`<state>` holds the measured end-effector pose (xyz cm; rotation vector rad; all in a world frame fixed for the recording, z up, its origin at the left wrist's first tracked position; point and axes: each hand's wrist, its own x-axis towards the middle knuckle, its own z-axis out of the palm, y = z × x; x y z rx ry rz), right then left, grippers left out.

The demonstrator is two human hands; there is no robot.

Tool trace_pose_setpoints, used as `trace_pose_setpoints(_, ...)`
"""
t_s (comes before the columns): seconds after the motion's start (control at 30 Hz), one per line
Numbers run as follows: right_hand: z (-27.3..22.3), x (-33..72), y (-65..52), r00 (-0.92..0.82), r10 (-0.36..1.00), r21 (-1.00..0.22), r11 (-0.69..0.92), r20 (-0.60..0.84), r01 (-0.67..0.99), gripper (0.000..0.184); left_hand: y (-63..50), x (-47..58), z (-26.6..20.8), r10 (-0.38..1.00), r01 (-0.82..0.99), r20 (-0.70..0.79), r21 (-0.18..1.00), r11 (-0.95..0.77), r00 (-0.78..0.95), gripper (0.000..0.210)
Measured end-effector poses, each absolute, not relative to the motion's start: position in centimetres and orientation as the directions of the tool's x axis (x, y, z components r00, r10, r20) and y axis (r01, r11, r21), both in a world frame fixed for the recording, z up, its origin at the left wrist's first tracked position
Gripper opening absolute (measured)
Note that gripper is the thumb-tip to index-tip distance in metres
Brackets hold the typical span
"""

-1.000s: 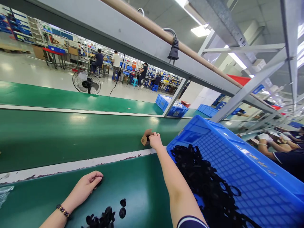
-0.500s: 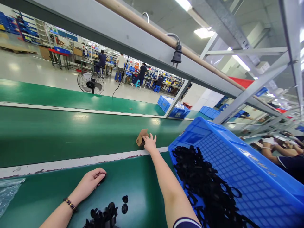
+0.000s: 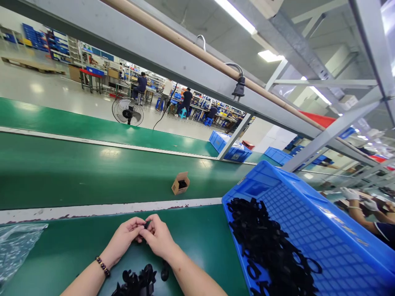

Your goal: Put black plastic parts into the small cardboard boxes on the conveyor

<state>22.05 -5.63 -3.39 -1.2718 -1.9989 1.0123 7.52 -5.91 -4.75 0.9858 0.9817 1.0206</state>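
Note:
Both hands meet over the green work surface, fingertips together. My left hand (image 3: pixel 125 238) is closed, pinching a small black part (image 3: pixel 147 224), mostly hidden by the fingers. The thumb and fingers of my right hand (image 3: pixel 159 237) grip the same part from the other side. Just below the hands lies a pile of black plastic pieces (image 3: pixel 137 283), with a loose round black piece (image 3: pixel 165 271) beside my right forearm. Farther off, a small open cardboard box (image 3: pixel 175 188) holds black pieces and stands apart from both hands.
A big blue crate (image 3: pixel 324 218) full of black ring-shaped parts stands at the right. At left lies a clear plastic bag (image 3: pixel 21 246). A metal frame with a hanging plug (image 3: pixel 239 87) crosses above. A co-worker's gloved hand (image 3: pixel 352 194) shows beyond the crate.
My right hand has left the cardboard box and come back to my left hand, where both now touch the black part. The whole view has shifted slightly.

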Motion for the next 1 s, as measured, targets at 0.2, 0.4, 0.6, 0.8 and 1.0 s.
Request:
trace_pose_setpoints(0.2, -3.8, 22.5, -4.8, -0.432, 0.899, -0.967, 0.037, -0.078, 0.251, 0.021, -6.1, 7.5, -4.6, 0.929, -0.295, -0.202, 0.908, 0.296, 0.310, 0.024)
trace_pose_setpoints(0.4, -2.3, 25.6, -1.4, -0.213, 0.972, -0.941, 0.162, 0.100, 0.297, 0.021, -5.8, 7.3, -5.2, 0.923, -0.222, -0.209, 0.932, 0.288, 0.323, 0.033)
trace_pose_setpoints(0.6, 0.4, 27.8, 6.9, -0.141, 0.844, -0.461, 0.413, 0.517, 0.786, 0.027, -5.3, 7.2, -5.7, 0.926, -0.081, -0.202, 0.968, 0.239, 0.318, 0.032)
trace_pose_setpoints(0.8, -0.4, 25.0, 10.6, -0.465, 0.800, -0.165, 0.553, 0.378, 0.817, 0.031, -5.1, 7.0, -6.1, 0.928, -0.054, -0.194, 0.973, 0.222, 0.318, 0.031)
trace_pose_setpoints(1.0, -0.1, 25.5, 8.5, -0.262, 0.808, -0.380, 0.500, 0.527, 0.778, 0.032, -4.9, 7.0, -5.9, 0.926, -0.022, -0.179, 0.980, 0.198, 0.333, 0.032)
